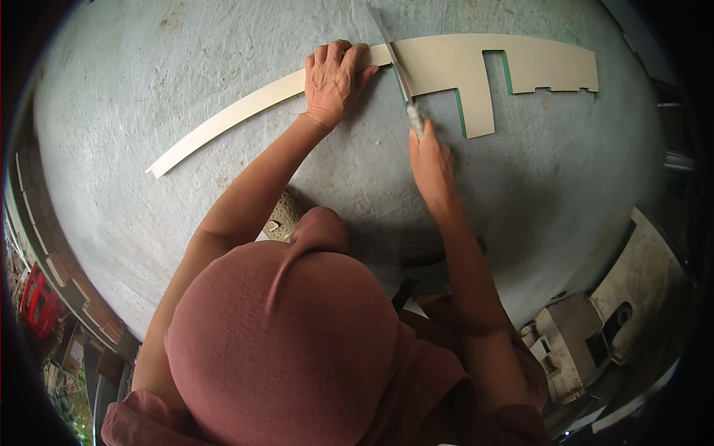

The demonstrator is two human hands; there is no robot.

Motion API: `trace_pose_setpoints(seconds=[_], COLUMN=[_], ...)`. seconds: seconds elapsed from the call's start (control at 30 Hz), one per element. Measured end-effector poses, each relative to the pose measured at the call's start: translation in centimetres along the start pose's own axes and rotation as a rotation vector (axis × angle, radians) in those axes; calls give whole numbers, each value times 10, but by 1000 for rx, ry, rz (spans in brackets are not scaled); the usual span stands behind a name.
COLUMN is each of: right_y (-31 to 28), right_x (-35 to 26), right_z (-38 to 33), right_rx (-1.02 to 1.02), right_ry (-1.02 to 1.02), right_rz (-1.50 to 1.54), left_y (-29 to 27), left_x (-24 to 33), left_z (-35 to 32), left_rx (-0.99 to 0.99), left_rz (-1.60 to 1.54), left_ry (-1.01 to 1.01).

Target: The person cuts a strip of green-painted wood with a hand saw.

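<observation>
A long, flat, cream board (439,67) with green cut edges lies on the grey concrete floor. Its left part is a narrow curved strip, and its right part is wider, with notches and a tab pointing toward me. My left hand (331,82) grips the strip close to where it widens, fingers over the far edge and thumb along the near edge. My right hand (433,165) is closed round the pale handle of a long, thin-bladed saw (392,48). The blade crosses the board just right of my left hand, its tip past the far edge. Teeth are too small to see.
A worn, pale machine part (587,342) with a dark opening stands at the lower right. A speckled cylinder (284,215) is below my left forearm. A red plastic object (41,301) lies beyond a brick-like ledge (82,297) at the left. Pink cloth (290,334) covers the lower middle.
</observation>
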State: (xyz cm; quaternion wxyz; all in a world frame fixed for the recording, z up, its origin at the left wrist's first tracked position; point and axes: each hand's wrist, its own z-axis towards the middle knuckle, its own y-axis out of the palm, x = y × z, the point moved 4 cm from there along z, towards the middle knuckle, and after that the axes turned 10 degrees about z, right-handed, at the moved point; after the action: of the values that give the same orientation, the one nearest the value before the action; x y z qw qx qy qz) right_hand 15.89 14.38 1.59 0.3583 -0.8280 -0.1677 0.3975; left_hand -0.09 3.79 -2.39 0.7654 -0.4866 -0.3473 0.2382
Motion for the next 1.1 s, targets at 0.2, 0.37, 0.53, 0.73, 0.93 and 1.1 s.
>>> trace_pose_setpoints(seconds=[0.2,0.37,0.53,0.73,0.93,1.1], right_y=[3,-2,1,3,5,2], right_x=[7,9,-2,18,-1,17], right_z=[-2,-16,16,-28,18,-29], right_rx=[13,-3,10,20,20,-11], right_ry=[34,93,6,136,41,153], right_rz=[13,-41,-27,-56,2,-36], left_y=[3,1,5,1,5,2], left_x=[2,4,7,3,7,2], left_z=[0,0,2,1,2,1], left_rx=[-14,-20,-5,3,-3,4], left_rz=[-15,-22,-36,-24,-36,-29], left_ry=[10,-6,10,9,10,9])
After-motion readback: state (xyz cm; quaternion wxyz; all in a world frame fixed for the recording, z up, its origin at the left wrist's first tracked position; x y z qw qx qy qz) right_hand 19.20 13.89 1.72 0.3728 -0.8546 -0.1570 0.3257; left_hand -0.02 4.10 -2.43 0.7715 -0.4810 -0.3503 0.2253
